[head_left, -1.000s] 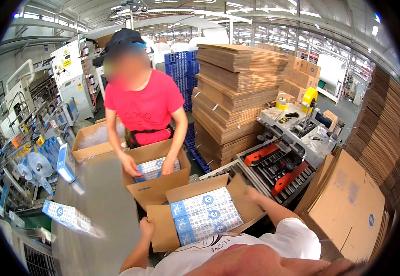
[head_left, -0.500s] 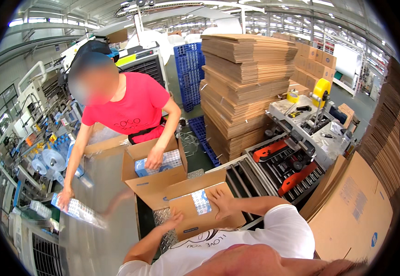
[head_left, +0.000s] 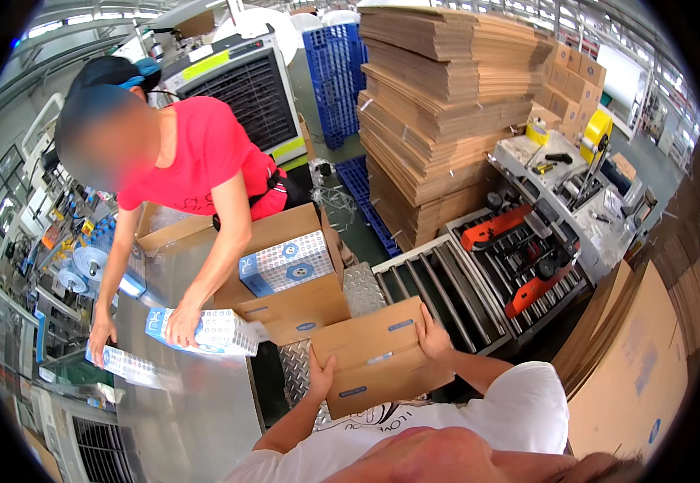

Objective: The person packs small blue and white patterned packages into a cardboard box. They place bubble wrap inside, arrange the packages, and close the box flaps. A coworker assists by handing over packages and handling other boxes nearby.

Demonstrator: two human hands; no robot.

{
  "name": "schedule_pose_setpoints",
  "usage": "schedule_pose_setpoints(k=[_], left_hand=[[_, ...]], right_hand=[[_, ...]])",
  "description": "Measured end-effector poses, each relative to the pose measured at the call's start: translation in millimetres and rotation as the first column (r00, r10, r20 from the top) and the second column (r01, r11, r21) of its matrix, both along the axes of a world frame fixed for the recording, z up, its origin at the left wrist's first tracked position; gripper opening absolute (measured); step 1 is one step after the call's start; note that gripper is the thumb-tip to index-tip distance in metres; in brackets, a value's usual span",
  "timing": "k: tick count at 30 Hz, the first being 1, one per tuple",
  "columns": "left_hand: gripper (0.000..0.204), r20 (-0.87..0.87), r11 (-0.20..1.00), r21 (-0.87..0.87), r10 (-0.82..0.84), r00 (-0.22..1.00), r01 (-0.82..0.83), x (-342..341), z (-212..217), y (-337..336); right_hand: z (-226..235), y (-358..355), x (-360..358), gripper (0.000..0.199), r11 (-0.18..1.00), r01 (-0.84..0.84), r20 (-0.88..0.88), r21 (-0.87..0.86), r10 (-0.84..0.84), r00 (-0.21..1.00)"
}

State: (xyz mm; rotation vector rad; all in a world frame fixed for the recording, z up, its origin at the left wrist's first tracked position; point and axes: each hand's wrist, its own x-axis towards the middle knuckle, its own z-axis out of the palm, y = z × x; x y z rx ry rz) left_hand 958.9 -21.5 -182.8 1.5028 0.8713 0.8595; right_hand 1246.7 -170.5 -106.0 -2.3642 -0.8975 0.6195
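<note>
A brown cardboard box (head_left: 382,342) sits before me, its top flaps folded inward and nearly meeting. A thin strip of the white-and-blue contents shows in the seam. My left hand (head_left: 320,377) grips the box's left side, thumb toward the top. At the right end, my right hand (head_left: 433,336) wraps its fingers round the edge. Just beyond stands an open carton (head_left: 298,310) with a white-and-blue patterned pack (head_left: 287,264) inside. Across from me, a co-worker in a red shirt (head_left: 197,153) has one hand on a patterned pack (head_left: 213,332) and the other on a second pack (head_left: 128,366).
The metal table (head_left: 197,410) lies to my left, with tread plate (head_left: 364,290) around the boxes. A roller conveyor (head_left: 439,302) leads right to a tape machine with red side guides (head_left: 495,228). Flat cardboard stacks (head_left: 447,121) rise behind; more cardboard sheets (head_left: 632,354) lean at right.
The raised flap of my box has come down, covering most of the patterned contents. My hands have moved to its sides. The co-worker's hand has left the open carton for a pack on the table.
</note>
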Motion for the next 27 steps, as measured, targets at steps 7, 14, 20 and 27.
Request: schedule_pose_setpoints(k=[7, 14, 20, 27], left_hand=[[0.076, -0.104, 0.929, -0.016, 0.367, 0.924, -0.371, 94, 5, -66], [0.074, -0.139, 0.955, -0.020, 0.291, 0.947, -0.296, 274, 2, -63], [0.074, 0.161, 0.994, -0.050, 0.105, 0.981, -0.099, 448, -9, -72], [0.086, -0.156, 0.898, -0.390, -0.281, 0.947, 0.202, 501, 10, -66]], right_hand=[[-20, 69, 102, 0.048, 0.927, -0.356, 0.682, 0.115, 0.187, 0.707], [-23, 8, 192, 0.062, 0.854, -0.518, 0.611, 0.039, 0.390, 0.689], [-17, -29, 329, 0.061, 0.960, -0.277, 0.658, 0.032, 0.188, 0.730], [-16, -46, 350, 0.067, 0.996, -0.029, 0.628, -0.085, 0.076, 0.774]])
